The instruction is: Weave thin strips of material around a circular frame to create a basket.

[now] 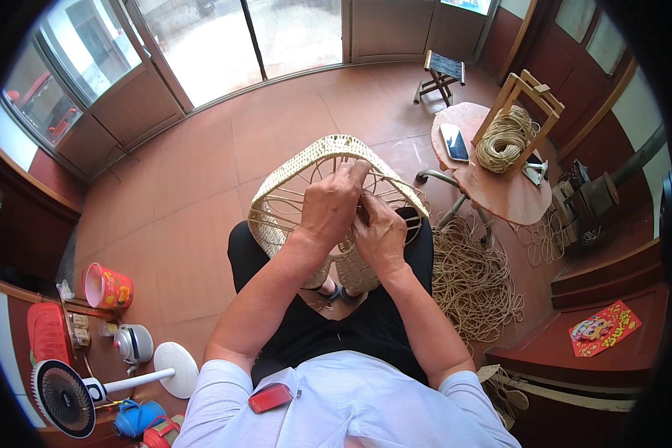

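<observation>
A woven basket (280,175) of pale straw-coloured cord rests on my lap, with loose strands running across its opening. Both of my hands meet over its right-hand part. My left hand (334,200) has its fingers closed on cord near the rim, knuckles upward. Close beside it, my right hand (381,233) is bent inward, thumb and fingers pinched on the same cord. The exact strand between the fingertips is hidden by the hands. Below the hands, the lower woven part of the basket (357,270) hangs between my knees.
A heap of loose cord (474,287) lies on the floor by my right leg. On the wooden table (500,196) are a cord coil (502,145), a wooden frame (543,104) and a phone (454,142). A folding stool (444,71), red bucket (107,287) and fan (63,398) stand around.
</observation>
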Motion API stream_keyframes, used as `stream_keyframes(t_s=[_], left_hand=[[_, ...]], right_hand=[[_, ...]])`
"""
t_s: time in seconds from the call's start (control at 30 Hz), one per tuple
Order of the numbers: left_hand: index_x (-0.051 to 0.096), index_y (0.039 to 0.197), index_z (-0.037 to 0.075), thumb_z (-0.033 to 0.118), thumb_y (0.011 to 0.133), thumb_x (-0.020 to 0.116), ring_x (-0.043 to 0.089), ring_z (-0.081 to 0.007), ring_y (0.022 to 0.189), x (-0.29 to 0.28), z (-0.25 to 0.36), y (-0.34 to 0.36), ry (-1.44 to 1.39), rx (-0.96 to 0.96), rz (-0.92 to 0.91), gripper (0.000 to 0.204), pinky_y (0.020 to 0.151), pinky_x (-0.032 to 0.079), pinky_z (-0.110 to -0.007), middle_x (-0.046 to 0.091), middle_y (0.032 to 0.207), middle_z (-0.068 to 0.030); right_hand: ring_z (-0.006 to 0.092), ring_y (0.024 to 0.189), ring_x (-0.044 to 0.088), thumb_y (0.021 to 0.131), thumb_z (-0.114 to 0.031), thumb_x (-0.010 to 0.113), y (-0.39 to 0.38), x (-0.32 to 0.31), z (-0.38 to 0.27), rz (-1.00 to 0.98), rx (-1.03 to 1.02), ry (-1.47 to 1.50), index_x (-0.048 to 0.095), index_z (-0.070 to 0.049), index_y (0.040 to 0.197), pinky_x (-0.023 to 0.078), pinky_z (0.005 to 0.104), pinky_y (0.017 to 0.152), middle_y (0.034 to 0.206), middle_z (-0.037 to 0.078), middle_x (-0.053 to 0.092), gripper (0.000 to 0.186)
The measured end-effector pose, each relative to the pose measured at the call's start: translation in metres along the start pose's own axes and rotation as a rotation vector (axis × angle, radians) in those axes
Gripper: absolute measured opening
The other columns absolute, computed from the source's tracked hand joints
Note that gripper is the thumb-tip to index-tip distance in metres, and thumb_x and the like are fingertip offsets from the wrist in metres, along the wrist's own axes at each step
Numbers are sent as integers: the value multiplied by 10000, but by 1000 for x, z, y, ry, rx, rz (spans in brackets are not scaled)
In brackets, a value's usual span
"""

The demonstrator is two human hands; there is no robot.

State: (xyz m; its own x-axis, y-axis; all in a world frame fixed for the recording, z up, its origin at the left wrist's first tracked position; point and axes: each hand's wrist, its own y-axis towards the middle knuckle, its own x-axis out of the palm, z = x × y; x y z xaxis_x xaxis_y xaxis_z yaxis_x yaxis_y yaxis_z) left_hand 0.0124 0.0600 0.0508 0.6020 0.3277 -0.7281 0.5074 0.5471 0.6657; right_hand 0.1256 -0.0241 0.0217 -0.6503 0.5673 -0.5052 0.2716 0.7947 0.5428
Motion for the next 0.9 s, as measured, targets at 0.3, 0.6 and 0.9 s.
stream_keyframes(t_s=[0.3,0.6,0.9], left_hand=[[535,1494,130,57,1025,692,756,-364,879,-9,-7,-17,-277,42,43,500,702,602,-463,707,1054,-173],[589,1346,86,38,1039,642,776,-353,855,-32,-23,-44,-98,-193,158,315,716,615,-456,767,1018,-183],[635,1214,46,71,1060,615,751,-281,794,-64,-44,-28,-180,-422,213,157,710,585,-414,722,924,-162]], right_hand=[[363,912,736,949,-90,752,-3,0,-10,51,30,-13,731,-46,1263,593,473,811,1049,150,743,318],[272,1228,689,911,-123,781,-5,10,-9,189,-348,-324,740,-154,1372,480,423,1061,1318,44,734,464],[308,1313,633,916,-162,741,-5,15,-24,58,-293,-376,736,-164,1410,397,494,1132,1416,86,701,494]])
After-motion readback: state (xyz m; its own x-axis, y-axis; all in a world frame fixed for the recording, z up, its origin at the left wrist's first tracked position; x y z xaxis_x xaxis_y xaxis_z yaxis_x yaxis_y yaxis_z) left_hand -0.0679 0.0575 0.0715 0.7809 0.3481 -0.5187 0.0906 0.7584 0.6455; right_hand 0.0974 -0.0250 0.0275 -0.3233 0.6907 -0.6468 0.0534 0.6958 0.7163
